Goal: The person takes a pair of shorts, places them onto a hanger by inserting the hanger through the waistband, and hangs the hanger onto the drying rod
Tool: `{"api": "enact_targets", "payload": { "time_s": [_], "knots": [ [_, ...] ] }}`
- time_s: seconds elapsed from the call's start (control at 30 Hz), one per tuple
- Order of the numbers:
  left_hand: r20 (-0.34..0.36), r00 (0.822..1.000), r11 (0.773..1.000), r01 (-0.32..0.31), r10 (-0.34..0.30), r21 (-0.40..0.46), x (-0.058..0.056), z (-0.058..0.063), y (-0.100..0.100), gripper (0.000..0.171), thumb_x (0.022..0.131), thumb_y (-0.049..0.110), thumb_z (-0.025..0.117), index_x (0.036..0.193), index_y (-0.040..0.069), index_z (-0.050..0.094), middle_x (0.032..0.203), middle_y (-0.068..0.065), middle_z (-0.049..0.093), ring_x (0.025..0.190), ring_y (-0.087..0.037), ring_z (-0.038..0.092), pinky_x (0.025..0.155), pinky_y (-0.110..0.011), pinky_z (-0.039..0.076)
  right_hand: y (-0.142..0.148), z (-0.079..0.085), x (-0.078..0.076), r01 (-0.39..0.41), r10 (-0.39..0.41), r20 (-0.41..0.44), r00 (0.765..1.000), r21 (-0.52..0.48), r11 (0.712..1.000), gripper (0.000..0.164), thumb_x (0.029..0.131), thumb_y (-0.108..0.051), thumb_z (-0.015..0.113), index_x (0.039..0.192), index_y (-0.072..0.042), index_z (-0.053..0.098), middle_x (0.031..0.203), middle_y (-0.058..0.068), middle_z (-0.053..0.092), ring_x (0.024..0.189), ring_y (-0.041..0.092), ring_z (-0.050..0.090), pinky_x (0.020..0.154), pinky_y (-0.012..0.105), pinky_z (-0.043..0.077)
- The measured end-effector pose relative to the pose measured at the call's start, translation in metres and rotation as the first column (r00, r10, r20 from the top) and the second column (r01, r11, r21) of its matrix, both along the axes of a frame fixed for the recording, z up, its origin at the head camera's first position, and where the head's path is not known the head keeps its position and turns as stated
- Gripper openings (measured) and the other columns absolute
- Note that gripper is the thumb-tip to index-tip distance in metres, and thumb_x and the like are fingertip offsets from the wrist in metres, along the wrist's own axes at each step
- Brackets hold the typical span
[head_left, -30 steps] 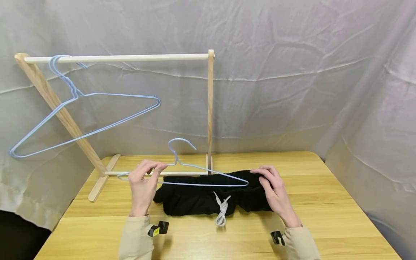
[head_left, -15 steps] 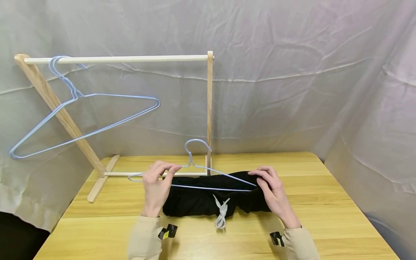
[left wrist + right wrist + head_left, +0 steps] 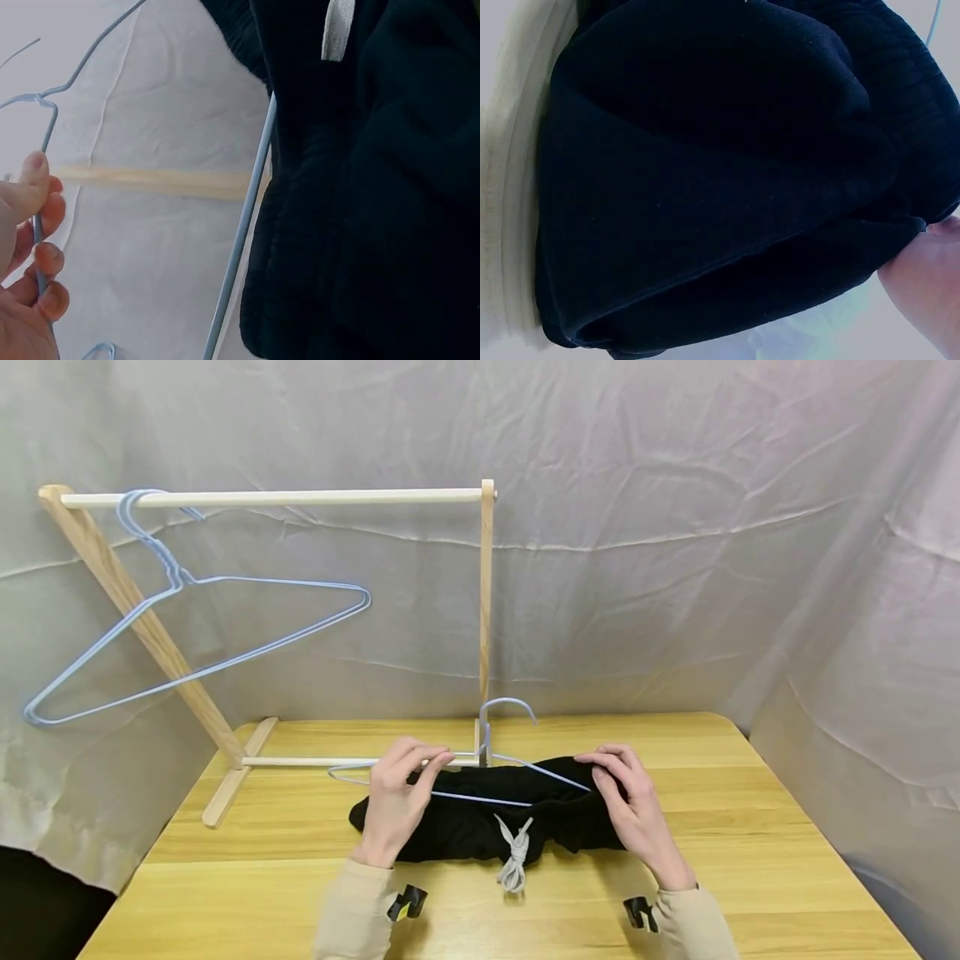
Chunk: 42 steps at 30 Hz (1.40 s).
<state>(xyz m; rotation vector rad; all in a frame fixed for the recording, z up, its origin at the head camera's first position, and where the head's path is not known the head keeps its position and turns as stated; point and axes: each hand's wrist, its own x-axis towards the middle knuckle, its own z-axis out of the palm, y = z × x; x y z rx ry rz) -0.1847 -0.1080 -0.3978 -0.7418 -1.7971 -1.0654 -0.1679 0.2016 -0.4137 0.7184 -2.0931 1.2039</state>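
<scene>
Hanger (image 3: 482, 798): was held left-to-right, right end inside garment (image 3: 480, 837)
Left hand (image 3: 397, 806): hanger was pinched
Right hand (image 3: 636, 806): garment was pinched

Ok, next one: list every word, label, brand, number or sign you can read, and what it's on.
No readable text in any view.
Yellow patch on the black clip by the left sleeve: too small to tell if printed.
Black garment, hanger, rack: no lettering visible.

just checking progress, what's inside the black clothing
One end of the blue hanger reaches inside the black clothing; its tip and anything deeper are covered.
</scene>
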Motion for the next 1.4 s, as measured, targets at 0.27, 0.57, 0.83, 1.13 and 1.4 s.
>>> {"api": "enact_targets", "payload": {
  "time_s": [0.27,0.57,0.83,1.13,1.4],
  "knots": [
    [0.081,0.997,0.996,-0.007,0.014,-0.089,0.000,-0.005,0.002,0.014,0.084,-0.003,0.077,0.097,0.003,0.078,0.087,-0.004,0.071,0.069,-0.012,0.061,0.060,-0.016,0.045,-0.001,0.000,0.000,0.043,-0.043,0.015,0.999,-0.019,0.999,0.031,0.094,0.012,0.057,0.122,0.002,0.065,0.115,0.017,0.061,0.116,-0.004,0.051,0.102,0.010,0.036],
    [0.133,0.968,0.965,-0.188,0.213,-0.183,0.001,-0.008,-0.006,0.010,0.080,0.017,0.084,0.086,0.020,0.076,0.074,0.006,0.070,0.056,-0.003,0.055,0.054,-0.013,0.040,-0.002,-0.001,-0.001,0.023,-0.021,0.017,1.000,-0.124,0.992,0.040,0.086,0.017,0.065,0.124,0.004,0.063,0.117,0.000,0.064,0.114,-0.001,0.056,0.101,0.011,0.040],
    [0.159,0.980,0.975,-0.086,0.120,-0.206,0.000,-0.007,-0.010,0.005,0.093,0.016,0.072,0.093,0.014,0.077,0.080,0.005,0.071,0.057,-0.001,0.053,0.055,-0.013,0.040,0.000,0.000,-0.002,-0.028,0.025,-0.016,1.000,-0.233,0.972,0.036,0.079,0.026,0.065,0.112,0.011,0.066,0.110,-0.008,0.067,0.104,-0.002,0.063,0.091,0.010,0.048],
    [0.189,0.978,0.981,-0.052,0.087,-0.185,0.003,-0.005,-0.003,0.006,0.090,0.006,0.073,0.091,0.012,0.075,0.078,0.003,0.065,0.062,-0.002,0.046,0.057,-0.012,0.036,0.003,0.002,-0.001,-0.063,0.061,-0.016,0.998,-0.217,0.974,0.032,0.084,0.024,0.062,0.113,0.013,0.065,0.112,-0.010,0.066,0.103,-0.002,0.062,0.088,0.010,0.050],
    [0.089,0.977,0.965,-0.171,0.191,-0.201,0.005,-0.010,0.019,0.002,0.090,0.021,0.075,0.092,0.020,0.076,0.084,0.007,0.073,0.073,-0.009,0.067,0.059,-0.024,0.049,0.001,0.003,0.000,-0.068,0.063,-0.031,0.998,-0.216,0.974,0.032,0.083,0.025,0.063,0.112,0.013,0.066,0.112,-0.008,0.066,0.104,-0.001,0.063,0.088,0.010,0.050]
  ]
}}
